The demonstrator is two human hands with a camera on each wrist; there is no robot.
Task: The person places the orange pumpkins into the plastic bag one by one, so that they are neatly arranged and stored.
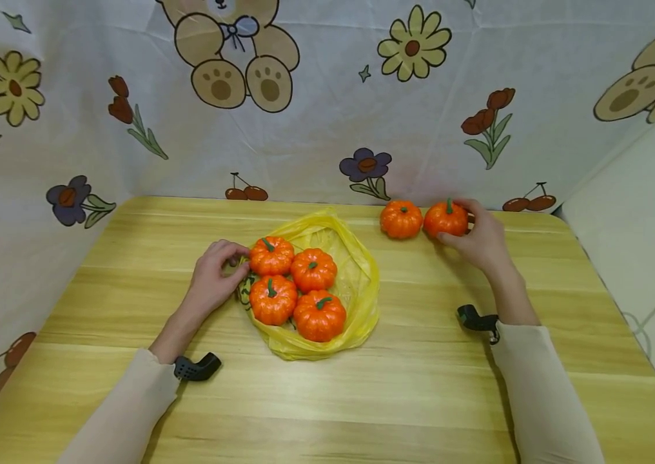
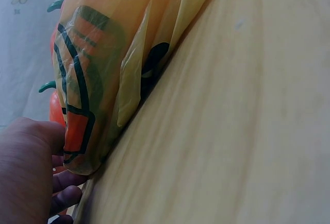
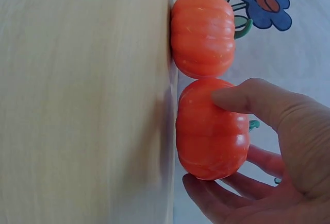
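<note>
Several orange pumpkins (image 1: 319, 316) with green stems sit on a yellow plastic bag (image 1: 365, 283) spread open on the table. At the bag's left edge, my left hand (image 1: 216, 274) holds the plastic between thumb and fingers; the left wrist view shows the printed bag side (image 2: 98, 80) against that hand (image 2: 31, 167). At the table's back right, my right hand (image 1: 478, 238) grips a pumpkin (image 1: 445, 220) by its side, thumb in front and fingers behind. Another pumpkin (image 1: 401, 220) stands just left of it; the right wrist view shows this one (image 3: 202, 34) beside the gripped one (image 3: 211, 131).
The wooden table (image 1: 420, 393) ends at a patterned cloth (image 1: 316, 148) hanging along its back edge. A pale surface (image 1: 641, 225) rises along the right side. Each wrist wears a black device, such as the left one (image 1: 196, 367).
</note>
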